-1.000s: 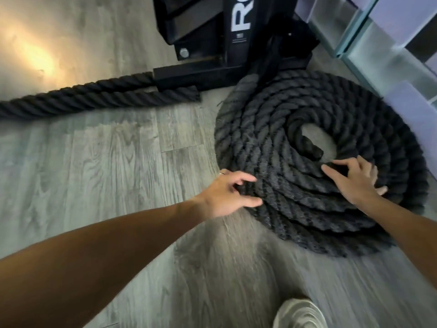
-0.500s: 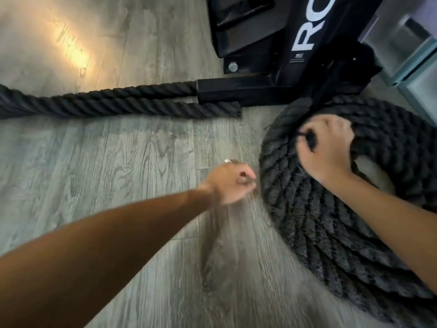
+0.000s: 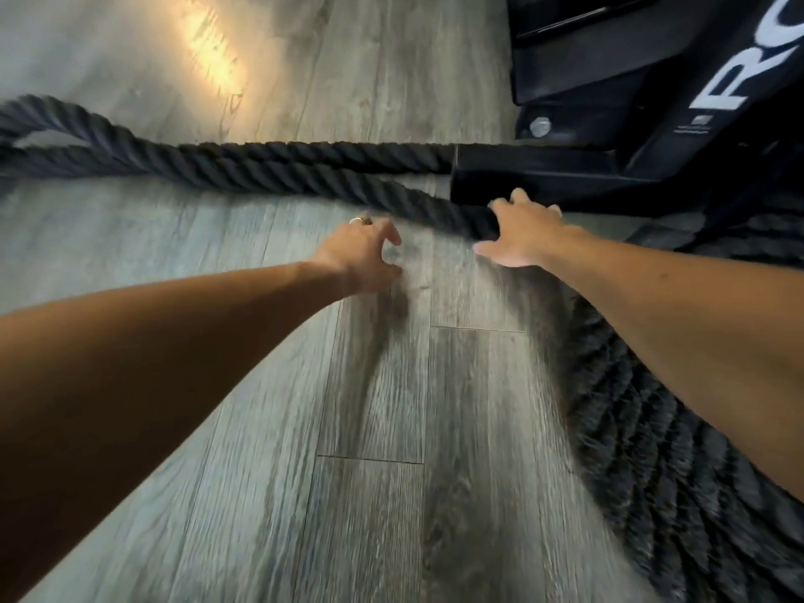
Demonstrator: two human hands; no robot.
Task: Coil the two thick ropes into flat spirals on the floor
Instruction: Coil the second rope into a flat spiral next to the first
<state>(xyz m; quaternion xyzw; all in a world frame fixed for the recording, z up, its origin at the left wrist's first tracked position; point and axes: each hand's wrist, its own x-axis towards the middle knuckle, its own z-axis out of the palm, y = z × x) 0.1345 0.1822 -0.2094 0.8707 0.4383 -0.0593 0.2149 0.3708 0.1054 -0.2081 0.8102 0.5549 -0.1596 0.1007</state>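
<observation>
A: What lies at the far left?

B: The uncoiled rope (image 3: 243, 167) runs in two strands across the grey wood-plank floor (image 3: 370, 428), left to right, with a warm patch of light (image 3: 213, 58) on the boards beyond it.

A: And the person's hands?

B: The left hand (image 3: 361, 254), a ring (image 3: 360, 220) on one finger, hovers just near of the rope with fingers curled loosely and apart, closed on nothing. The right hand (image 3: 522, 237) is spread open at the rope's end; whether the fingers touch it cannot be told.

A: What stands past that?

B: A black metal frame (image 3: 609, 124) with white lettering, its base bar (image 3: 522, 176) meeting the far strand.

A: And the near right?

B: The coiled rope (image 3: 652, 472) lies flat on the floor, partly under the right forearm, blurred.
</observation>
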